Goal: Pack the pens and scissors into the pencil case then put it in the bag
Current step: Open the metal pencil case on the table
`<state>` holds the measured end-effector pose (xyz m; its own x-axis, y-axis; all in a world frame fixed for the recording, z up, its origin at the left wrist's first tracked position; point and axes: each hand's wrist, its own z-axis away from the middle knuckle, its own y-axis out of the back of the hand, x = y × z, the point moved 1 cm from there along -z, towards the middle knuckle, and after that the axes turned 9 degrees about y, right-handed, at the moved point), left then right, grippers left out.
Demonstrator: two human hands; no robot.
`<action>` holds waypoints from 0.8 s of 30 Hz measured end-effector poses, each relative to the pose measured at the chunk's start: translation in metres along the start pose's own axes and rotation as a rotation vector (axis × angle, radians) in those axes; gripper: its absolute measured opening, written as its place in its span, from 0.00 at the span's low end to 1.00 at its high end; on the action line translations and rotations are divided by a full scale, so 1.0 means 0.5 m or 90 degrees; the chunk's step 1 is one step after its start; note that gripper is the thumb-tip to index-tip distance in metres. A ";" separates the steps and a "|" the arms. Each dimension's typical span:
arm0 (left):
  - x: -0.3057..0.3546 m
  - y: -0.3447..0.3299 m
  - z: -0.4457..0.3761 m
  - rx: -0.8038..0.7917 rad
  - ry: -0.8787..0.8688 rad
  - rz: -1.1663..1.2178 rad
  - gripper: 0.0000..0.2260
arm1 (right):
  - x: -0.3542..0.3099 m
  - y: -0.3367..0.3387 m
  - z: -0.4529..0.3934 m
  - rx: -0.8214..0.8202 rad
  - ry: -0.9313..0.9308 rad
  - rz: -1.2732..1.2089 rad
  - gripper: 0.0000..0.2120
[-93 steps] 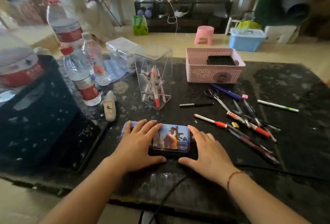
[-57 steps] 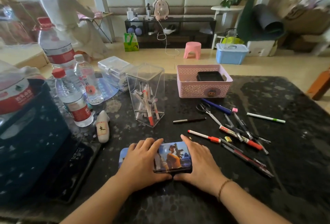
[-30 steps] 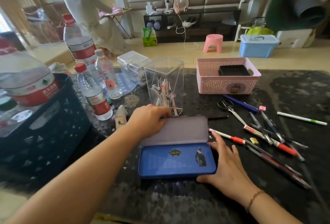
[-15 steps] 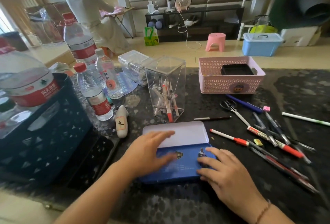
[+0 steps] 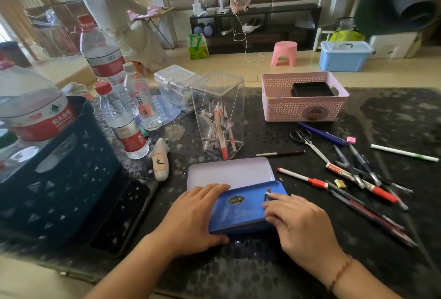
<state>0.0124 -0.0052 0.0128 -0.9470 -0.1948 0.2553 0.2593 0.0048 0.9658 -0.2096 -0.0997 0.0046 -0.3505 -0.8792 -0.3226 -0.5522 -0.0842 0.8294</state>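
The pencil case (image 5: 241,208) lies open on the dark table right in front of me, its blue tray toward me and its pale lid (image 5: 229,172) flat behind it. My left hand (image 5: 191,217) grips the tray's left end. My right hand (image 5: 300,224) has its fingers curled on the tray's right end. The tray looks empty. To the right lie the scissors (image 5: 307,142) and several loose pens (image 5: 358,174), with a red-and-white pen (image 5: 300,177) nearest the case and a thin black pen (image 5: 280,154) behind the lid.
A clear acrylic box (image 5: 218,112) holding pens stands behind the case. A pink basket (image 5: 303,105) sits at the back right. Water bottles (image 5: 124,127) and a dark blue crate (image 5: 59,167) crowd the left. A white-and-green pen (image 5: 403,152) lies far right.
Both hands opened the closed case and laid its lid flat away from me. My left hand has since come off the lid onto the tray's left end.
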 end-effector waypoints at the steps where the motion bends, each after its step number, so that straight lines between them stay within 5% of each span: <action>1: -0.005 0.002 0.001 0.003 -0.001 0.008 0.45 | 0.005 0.004 0.003 0.045 0.024 0.014 0.05; 7: -0.060 0.000 0.007 0.014 0.035 0.082 0.50 | 0.085 0.075 0.058 0.205 0.090 0.041 0.05; 13: -0.068 -0.015 0.011 0.025 0.010 0.045 0.45 | 0.062 0.086 0.145 0.167 0.290 0.063 0.05; 17: -0.085 -0.011 0.028 -0.085 0.007 0.202 0.33 | 0.057 0.074 0.191 0.051 0.297 0.082 0.06; 20: -0.073 -0.017 0.031 -0.040 0.042 0.276 0.33 | 0.045 0.048 0.186 0.042 0.315 0.096 0.08; 24: -0.022 -0.059 0.032 0.050 0.037 0.145 0.36 | 0.023 0.024 0.147 0.028 0.282 0.076 0.07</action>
<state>0.0120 0.0124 -0.0177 -0.8525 -0.2359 0.4665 0.4477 0.1312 0.8845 -0.2759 -0.0763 -0.0225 -0.0618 -0.9981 0.0088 -0.5621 0.0420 0.8260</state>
